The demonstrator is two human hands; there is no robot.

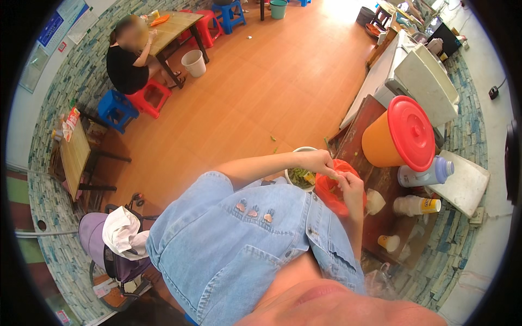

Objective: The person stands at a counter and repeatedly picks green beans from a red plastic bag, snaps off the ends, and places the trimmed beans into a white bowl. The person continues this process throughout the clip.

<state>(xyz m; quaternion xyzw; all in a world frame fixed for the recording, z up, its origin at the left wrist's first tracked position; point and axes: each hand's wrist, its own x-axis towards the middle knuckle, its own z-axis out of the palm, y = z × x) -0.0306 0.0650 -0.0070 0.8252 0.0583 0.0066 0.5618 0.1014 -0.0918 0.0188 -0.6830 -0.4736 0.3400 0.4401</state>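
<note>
My left hand (pixel 320 162) and my right hand (pixel 350 187) meet fingertip to fingertip. Between them they pinch a small pale-green piece (pixel 337 176), perhaps part of a vegetable; its shape is mostly hidden by the fingers. Just beneath is an open red plastic bag (pixel 329 196), its contents hard to make out. A white bucket (pixel 305 149) stands beside the bag, to the left, holding green plant scraps (pixel 297 176) and a yellow crumpled piece (pixel 310 178).
To the right, a dark wooden table (pixel 373 228) bears an orange bucket (pixel 375 138) with red lid, a thermos (pixel 424 171) and stacked paper cups (pixel 412 205). A purple stroller (pixel 91 232) stands at left. Farther off, a person (pixel 126 65) sits at a table (pixel 179 24).
</note>
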